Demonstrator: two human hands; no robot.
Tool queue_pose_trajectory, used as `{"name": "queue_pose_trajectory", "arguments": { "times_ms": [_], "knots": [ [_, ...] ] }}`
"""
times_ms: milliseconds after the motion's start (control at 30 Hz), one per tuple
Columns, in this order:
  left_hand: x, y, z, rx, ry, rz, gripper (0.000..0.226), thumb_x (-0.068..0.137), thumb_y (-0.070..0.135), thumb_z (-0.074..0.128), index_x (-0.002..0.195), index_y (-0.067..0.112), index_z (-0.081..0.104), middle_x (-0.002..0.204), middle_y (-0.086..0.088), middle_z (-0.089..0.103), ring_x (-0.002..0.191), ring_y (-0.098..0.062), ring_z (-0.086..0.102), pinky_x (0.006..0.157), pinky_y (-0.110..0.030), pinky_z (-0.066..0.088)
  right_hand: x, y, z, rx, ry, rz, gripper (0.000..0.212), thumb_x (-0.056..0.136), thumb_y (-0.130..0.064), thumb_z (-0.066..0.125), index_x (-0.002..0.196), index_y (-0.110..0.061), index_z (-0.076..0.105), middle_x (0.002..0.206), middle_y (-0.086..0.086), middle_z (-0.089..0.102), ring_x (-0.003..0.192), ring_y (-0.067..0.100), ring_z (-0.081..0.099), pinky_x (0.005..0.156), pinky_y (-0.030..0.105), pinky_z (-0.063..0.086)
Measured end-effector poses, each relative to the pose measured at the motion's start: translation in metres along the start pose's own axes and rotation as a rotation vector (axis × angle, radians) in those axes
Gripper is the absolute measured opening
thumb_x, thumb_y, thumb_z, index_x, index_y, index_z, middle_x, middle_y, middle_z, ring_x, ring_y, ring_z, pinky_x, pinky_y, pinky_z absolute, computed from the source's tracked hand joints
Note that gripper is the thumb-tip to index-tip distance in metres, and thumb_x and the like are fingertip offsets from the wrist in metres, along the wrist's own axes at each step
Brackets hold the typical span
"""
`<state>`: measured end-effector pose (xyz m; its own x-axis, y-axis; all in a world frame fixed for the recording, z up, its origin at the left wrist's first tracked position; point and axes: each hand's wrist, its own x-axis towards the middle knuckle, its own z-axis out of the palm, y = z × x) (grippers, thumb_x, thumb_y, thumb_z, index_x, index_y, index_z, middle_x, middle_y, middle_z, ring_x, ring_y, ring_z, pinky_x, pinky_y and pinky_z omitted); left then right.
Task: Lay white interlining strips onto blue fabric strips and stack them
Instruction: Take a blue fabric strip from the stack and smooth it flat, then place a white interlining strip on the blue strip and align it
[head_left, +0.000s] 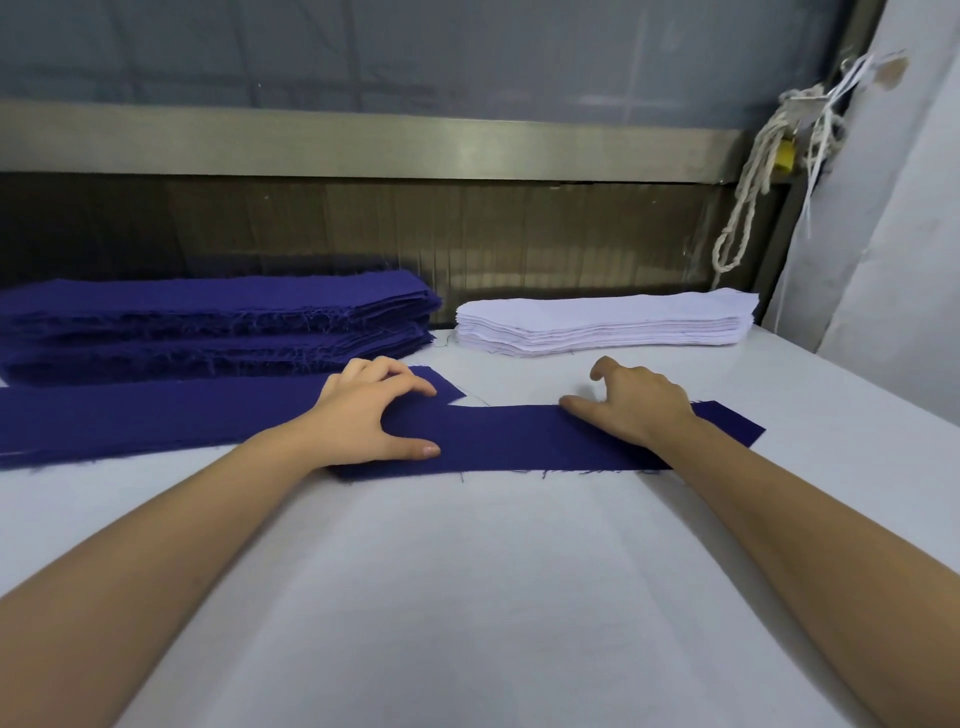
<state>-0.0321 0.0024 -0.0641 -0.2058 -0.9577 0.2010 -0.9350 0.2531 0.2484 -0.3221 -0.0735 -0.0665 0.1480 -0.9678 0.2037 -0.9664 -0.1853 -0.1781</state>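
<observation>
A blue strip (509, 439) was pressed flat by the left hand (371, 410) and right hand (641, 408), fingers spread. White interlining (608, 322) was stacked beyond them.

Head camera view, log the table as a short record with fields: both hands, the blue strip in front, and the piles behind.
front blue strip: flat on the white table, no interlining on it
left hand: open, pressing the strip's left end
right hand: open, pressing near the strip's right end
blue stack: back left, frayed edges
white interlining stack: back right, apart from the blue stack
left blue strip: flat at left, its end under the left hand
</observation>
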Motion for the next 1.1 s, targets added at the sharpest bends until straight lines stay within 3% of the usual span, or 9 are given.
{"name": "queue_pose_trajectory", "arguments": {
  "times_ms": [200, 367, 533, 633, 767, 967, 1100],
  "knots": [
    [-0.0007, -0.0011, -0.0016, -0.010, -0.149, -0.118, 0.087, 0.050, 0.081, 0.054, 0.130, 0.051, 0.037, 0.140, 0.016, 0.021, 0.132, -0.011, 0.014, 0.107, -0.032, 0.009, -0.0026, -0.0023, -0.0009, -0.027, 0.011, -0.023, 0.057, 0.085, -0.060, 0.047, 0.124, -0.019, 0.045, 0.091, -0.002, 0.053, 0.088, 0.024, 0.050, 0.069, 0.031, 0.036],
    [-0.0006, -0.0038, -0.0036, 0.059, -0.181, -0.152, 0.095, 0.040, 0.092, 0.047, 0.127, 0.060, 0.030, 0.139, 0.019, 0.018, 0.129, -0.011, 0.014, 0.096, -0.028, 0.010, -0.0028, -0.0024, -0.0026, 0.001, -0.030, 0.005, 0.054, 0.087, -0.058, 0.048, 0.123, -0.018, 0.045, 0.110, 0.004, 0.058, 0.100, 0.027, 0.054, 0.071, 0.032, 0.036],
    [-0.0004, -0.0038, -0.0033, 0.120, -0.236, -0.172, 0.107, 0.031, 0.096, 0.035, 0.131, 0.063, 0.019, 0.144, 0.018, 0.011, 0.132, -0.013, 0.010, 0.095, -0.029, 0.009, -0.0025, -0.0025, -0.0026, -0.035, -0.018, 0.020, 0.046, 0.090, -0.047, 0.047, 0.124, -0.016, 0.046, 0.113, 0.006, 0.058, 0.100, 0.028, 0.054, 0.071, 0.032, 0.036],
    [-0.0018, -0.0030, -0.0029, 0.108, -0.255, -0.183, 0.097, 0.041, 0.096, 0.031, 0.131, 0.064, 0.019, 0.144, 0.019, 0.013, 0.134, -0.013, 0.010, 0.097, -0.029, 0.009, -0.0015, -0.0024, -0.0025, -0.049, -0.024, 0.023, 0.039, 0.092, -0.039, 0.044, 0.123, -0.015, 0.047, 0.115, 0.006, 0.058, 0.101, 0.028, 0.053, 0.071, 0.031, 0.036],
    [0.0010, -0.0039, -0.0017, 0.066, -0.193, -0.234, 0.050, 0.086, 0.073, 0.025, 0.133, 0.058, 0.027, 0.143, 0.018, 0.022, 0.133, -0.013, 0.017, 0.095, -0.030, 0.011, -0.0014, -0.0054, -0.0017, -0.080, -0.022, 0.026, 0.036, 0.093, -0.036, 0.042, 0.122, -0.014, 0.048, 0.114, 0.007, 0.058, 0.099, 0.028, 0.053, 0.070, 0.031, 0.036],
    [0.0025, -0.0076, -0.0033, 0.151, -0.255, -0.220, 0.048, 0.094, 0.058, 0.030, 0.140, 0.053, 0.017, 0.146, 0.017, 0.017, 0.134, -0.015, 0.016, 0.102, -0.035, 0.015, 0.0003, -0.0049, -0.0002, -0.092, -0.022, 0.049, 0.035, 0.094, -0.034, 0.041, 0.122, -0.014, 0.048, 0.115, 0.007, 0.058, 0.100, 0.028, 0.053, 0.069, 0.031, 0.035],
    [0.0067, -0.0099, -0.0034, 0.145, -0.281, -0.226, 0.046, 0.096, 0.054, 0.029, 0.140, 0.053, 0.015, 0.147, 0.016, 0.015, 0.134, -0.016, 0.016, 0.097, -0.033, 0.016, 0.0050, -0.0076, -0.0031, -0.076, 0.012, 0.018, 0.031, 0.093, -0.029, 0.045, 0.119, -0.013, 0.050, 0.109, 0.007, 0.059, 0.095, 0.027, 0.054, 0.068, 0.031, 0.036]
  ]
}}
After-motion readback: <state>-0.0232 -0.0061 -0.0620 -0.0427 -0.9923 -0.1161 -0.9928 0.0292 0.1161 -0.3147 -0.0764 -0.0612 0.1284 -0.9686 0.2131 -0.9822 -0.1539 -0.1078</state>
